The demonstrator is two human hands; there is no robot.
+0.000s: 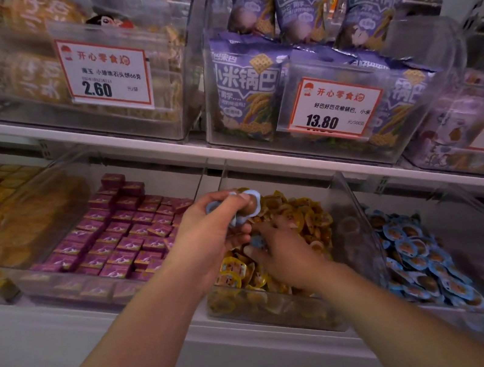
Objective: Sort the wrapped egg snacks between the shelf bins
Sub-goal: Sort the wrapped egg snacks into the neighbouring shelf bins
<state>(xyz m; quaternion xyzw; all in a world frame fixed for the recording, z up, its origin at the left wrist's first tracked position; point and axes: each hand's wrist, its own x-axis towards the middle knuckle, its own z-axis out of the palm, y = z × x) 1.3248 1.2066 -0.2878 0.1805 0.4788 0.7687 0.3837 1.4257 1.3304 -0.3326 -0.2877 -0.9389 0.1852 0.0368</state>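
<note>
Reaching into the bin of yellow-wrapped egg snacks (285, 217) at centre frame, the left hand (210, 230) clutches several blue-wrapped egg snacks (246, 206) while the right hand (284, 253) pinches another blue one among the yellow. The packs look light, smooth and slippery; their flat sealed rims seem the safest hold. Their blue bin (423, 262) sits at lower right.

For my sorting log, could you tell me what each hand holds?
Left hand grips blue-wrapped egg snacks by their wrapper edges; right hand pinches another blue-wrapped snack.
</note>
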